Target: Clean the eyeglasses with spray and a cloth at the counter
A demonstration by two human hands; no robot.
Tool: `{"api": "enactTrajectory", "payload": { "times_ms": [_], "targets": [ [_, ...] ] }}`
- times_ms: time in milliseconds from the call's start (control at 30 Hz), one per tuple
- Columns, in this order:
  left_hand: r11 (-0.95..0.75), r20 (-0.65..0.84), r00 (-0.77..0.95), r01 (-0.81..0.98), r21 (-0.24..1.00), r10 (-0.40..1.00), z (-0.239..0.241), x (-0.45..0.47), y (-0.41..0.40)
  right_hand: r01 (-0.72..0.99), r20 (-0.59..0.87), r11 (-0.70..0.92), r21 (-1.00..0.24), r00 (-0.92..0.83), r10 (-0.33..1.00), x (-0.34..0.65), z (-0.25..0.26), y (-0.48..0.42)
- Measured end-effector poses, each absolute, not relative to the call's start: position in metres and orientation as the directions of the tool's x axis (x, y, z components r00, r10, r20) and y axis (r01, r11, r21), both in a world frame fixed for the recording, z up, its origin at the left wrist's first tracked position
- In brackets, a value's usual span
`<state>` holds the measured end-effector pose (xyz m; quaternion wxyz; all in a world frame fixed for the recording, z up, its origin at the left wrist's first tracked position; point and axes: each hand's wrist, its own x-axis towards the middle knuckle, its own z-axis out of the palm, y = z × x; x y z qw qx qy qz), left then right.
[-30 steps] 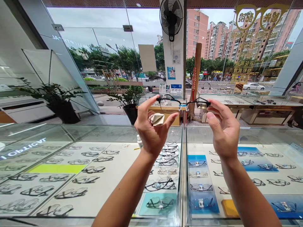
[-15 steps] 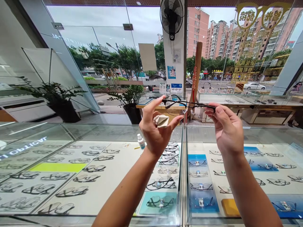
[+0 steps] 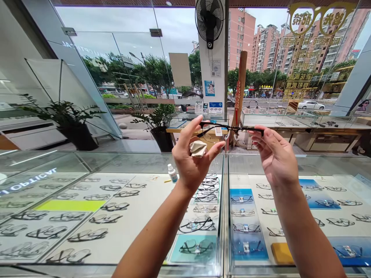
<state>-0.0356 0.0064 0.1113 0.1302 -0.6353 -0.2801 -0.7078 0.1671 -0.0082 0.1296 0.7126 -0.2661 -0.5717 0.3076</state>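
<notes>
A pair of dark-rimmed eyeglasses (image 3: 223,126) is held up in front of me, above the display counter. My left hand (image 3: 193,154) grips the left end of the frame near the rim, its index finger at the top and its thumb below. Tucked in that palm, under the curled fingers, is a crumpled pale cloth (image 3: 198,148). At the other end, my right hand (image 3: 278,154) pinches the frame between thumb and fingers; its fingers hide part of that side. A pale rectangle shows through the left lens.
Glass display cases (image 3: 225,216) with rows of eyeglasses span the foreground. Behind my left forearm stands a small white bottle (image 3: 172,173). A mustard-yellow case (image 3: 281,253) lies near my right forearm. Beyond are a potted plant (image 3: 162,135) and a wall fan (image 3: 209,21).
The eyeglasses have tilted in my hands, so the dark temple on the left shows lower behind the lens. Both hands stay in nearly the same place.
</notes>
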Motion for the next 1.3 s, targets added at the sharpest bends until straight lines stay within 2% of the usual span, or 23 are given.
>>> {"api": "enactTrajectory", "payload": {
  "times_ms": [133,267,467,633,967,1300],
  "targets": [
    [-0.825,0.958,-0.162,0.488,0.286,0.236,0.1129,-0.0337,0.0044,-0.099,0.665,0.689,-0.718,0.192,0.721,0.1661,0.1280,-0.0042],
    [-0.838,0.954,-0.201,0.460,0.294,0.224,0.1138,-0.0324,0.0040,-0.072,0.667,0.686,-0.724,0.184,0.722,0.1660,0.1280,-0.0036],
    [-0.864,0.949,-0.269,0.424,0.273,0.167,0.1144,-0.0301,0.0022,-0.280,0.515,0.548,-0.788,0.188,0.836,0.1631,0.1317,-0.0097],
    [-0.852,0.941,-0.279,0.430,0.299,0.189,0.1118,-0.0309,0.0024,-0.296,0.449,0.481,-0.825,0.174,0.876,0.1616,0.1318,-0.0091],
    [-0.834,0.937,-0.289,0.454,0.312,0.194,0.1126,-0.0288,-0.0006,-0.317,0.438,0.457,-0.831,0.132,0.889,0.1615,0.1295,-0.0020],
    [-0.834,0.917,-0.275,0.398,0.382,0.289,0.1153,-0.0340,0.0051,-0.293,0.440,0.475,-0.830,0.179,0.880,0.1627,0.1314,-0.0063]
  ]
}}
